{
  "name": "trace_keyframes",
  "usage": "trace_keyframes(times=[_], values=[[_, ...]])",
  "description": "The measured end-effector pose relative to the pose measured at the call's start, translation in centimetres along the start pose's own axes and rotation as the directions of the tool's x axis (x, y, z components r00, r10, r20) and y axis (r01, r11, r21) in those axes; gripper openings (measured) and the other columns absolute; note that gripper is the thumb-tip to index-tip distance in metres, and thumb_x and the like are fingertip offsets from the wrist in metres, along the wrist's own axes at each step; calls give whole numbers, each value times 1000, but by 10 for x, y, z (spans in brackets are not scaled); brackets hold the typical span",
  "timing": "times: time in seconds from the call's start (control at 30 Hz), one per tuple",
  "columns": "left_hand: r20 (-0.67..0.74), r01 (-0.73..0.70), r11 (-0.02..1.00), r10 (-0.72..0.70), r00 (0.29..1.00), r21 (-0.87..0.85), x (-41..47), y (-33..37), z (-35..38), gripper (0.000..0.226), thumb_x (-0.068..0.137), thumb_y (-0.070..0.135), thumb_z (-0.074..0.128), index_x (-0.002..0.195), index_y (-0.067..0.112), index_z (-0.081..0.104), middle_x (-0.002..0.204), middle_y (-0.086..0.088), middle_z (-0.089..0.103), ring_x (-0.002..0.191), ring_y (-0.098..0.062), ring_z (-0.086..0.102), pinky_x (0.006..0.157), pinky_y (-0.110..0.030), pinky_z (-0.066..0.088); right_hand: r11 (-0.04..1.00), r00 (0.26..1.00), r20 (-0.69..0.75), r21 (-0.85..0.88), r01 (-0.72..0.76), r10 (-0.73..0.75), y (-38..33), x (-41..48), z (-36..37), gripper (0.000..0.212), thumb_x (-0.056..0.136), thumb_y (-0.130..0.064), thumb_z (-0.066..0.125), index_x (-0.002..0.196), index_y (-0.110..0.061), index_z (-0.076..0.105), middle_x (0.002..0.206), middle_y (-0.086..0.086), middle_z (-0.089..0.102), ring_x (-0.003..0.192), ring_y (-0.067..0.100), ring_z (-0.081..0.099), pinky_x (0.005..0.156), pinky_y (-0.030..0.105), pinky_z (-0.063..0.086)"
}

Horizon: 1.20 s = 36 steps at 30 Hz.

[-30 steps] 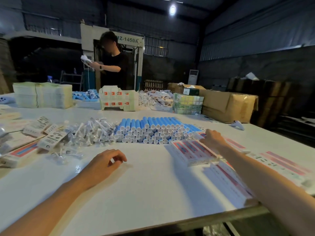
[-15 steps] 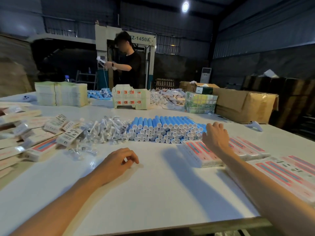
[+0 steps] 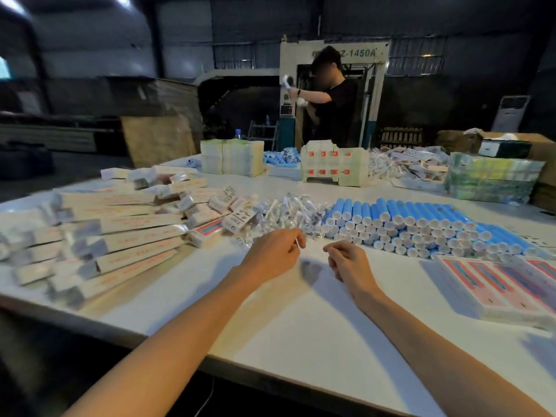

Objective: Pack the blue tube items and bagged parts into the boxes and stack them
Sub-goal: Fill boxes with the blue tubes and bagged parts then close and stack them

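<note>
The smooth white tabletop [image 3: 301, 326] is bare along its near edge, and both forearms reach over it. The left hand [image 3: 270, 255] hovers with its fingers [image 3: 293, 236] curled and thumb closed toward them. A thin white sliver shows at the tips, but whether it is pinched cannot be told. The right hand [image 3: 349, 264] sits just beside it, fingers folded under. Its palm is hidden, so any grasp cannot be told.

Just beyond the left fingertips, at mid-tabletop, lies the crinkled heap of white parts in clear glossy plastic bags [image 3: 288, 215], its near fringe almost touching them. To its right, toward the right edge, the matte blue cylindrical tubes with white round caps [image 3: 406, 221] lie stacked in rows, caps facing the hands and near the right knuckles but apart.

Long slim pale cardboard boxes with red print [image 3: 120, 236] fan out along the left edge. Flat white cartons with pink and blue stripes [image 3: 496, 284] lie by the right edge.

At the far edge stand blocks of pale folded card [image 3: 231, 158] and a green-yellow bundle [image 3: 493, 182]. Behind them is a person in a black top [image 3: 334, 109].
</note>
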<state>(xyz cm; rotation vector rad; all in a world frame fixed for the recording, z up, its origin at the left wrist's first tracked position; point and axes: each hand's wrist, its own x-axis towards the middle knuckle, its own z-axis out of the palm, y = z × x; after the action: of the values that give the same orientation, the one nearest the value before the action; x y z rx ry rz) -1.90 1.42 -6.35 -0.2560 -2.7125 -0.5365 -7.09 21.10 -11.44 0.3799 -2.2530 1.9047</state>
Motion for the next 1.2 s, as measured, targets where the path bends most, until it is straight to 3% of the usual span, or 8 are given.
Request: trace_keyframes(times=[0.13, 0.23, 0.33, 0.6, 0.8, 0.93, 1.0, 1.2], values=[[2, 155, 944, -163, 987, 293, 5, -33, -47, 37, 107, 25, 52, 143, 22, 53, 140, -6, 62, 130, -32, 56, 103, -48, 46, 994, 999, 30, 104, -25, 22, 6, 2, -4, 19, 102, -4, 56, 95, -10, 73, 67, 5, 60, 57, 14, 48, 51, 26, 36], [-91, 388, 753, -405, 910, 532, -10, -71, -82, 55, 108, 29, 52, 158, 14, 36, 159, -15, 42, 147, -38, 38, 117, -54, 36, 993, 998, 58, 113, -17, 10, 6, 2, 0, 19, 103, -4, 55, 96, -9, 72, 68, 6, 61, 57, 15, 48, 51, 27, 36], [-178, 559, 586, -580, 795, 586, -34, -101, -105, 65, 104, 30, 62, 159, 11, 33, 164, -18, 32, 149, -39, 34, 119, -56, 37, 993, 996, 89, 121, -9, -2, 7, 3, 2, 19, 103, -4, 55, 96, -9, 73, 66, 5, 60, 55, 15, 48, 50, 26, 36], [-180, 381, 373, -473, 863, 846, -62, -126, -119, 49, 104, 57, 57, 140, 24, 64, 157, -11, 44, 143, -32, 41, 112, -45, 43, 992, 995, 100, 129, -11, -2, 7, 5, 4, 21, 101, -4, 55, 93, -10, 73, 63, 2, 61, 53, 14, 47, 48, 27, 35], [-112, 338, 555, -400, 909, 760, -54, -97, -115, 69, 109, 59, 46, 153, 7, 36, 137, -11, 66, 122, -31, 65, 95, -41, 49, 991, 994, 108, 130, -24, 10, 5, 3, 4, 21, 102, -3, 54, 92, -10, 72, 63, 2, 60, 53, 14, 45, 49, 27, 34], [-127, 294, 793, -268, 955, 534, -37, -72, -106, 30, 110, 28, 55, 132, 14, 41, 131, -10, 59, 97, -35, 66, 72, -43, 48, 992, 993, 116, 122, -33, 19, 5, 2, 4, 20, 102, -4, 54, 93, -9, 71, 63, 2, 60, 53, 15, 46, 49, 27, 35], [-148, 264, 845, -220, 964, 465, -28, -58, -102, 29, 107, 14, 58, 131, 18, 42, 132, -9, 58, 87, -28, 61, 65, -38, 41, 992, 993, 119, 119, -37, 23, 4, 2, 4, 20, 102, -3, 54, 92, -8, 71, 63, 3, 61, 53, 15, 46, 48, 27, 35], [115, 258, 846, -347, 931, 466, -24, -50, -78, 71, 104, 74, 36, 145, 19, 52, 148, -7, 57, 128, -30, 59, 99, -48, 51, 991, 993, 113, 126, -41, 26, 7, 4, 3, 20, 102, -4, 54, 93, -8, 71, 62, 2, 60, 53, 15, 45, 48, 26, 35]])
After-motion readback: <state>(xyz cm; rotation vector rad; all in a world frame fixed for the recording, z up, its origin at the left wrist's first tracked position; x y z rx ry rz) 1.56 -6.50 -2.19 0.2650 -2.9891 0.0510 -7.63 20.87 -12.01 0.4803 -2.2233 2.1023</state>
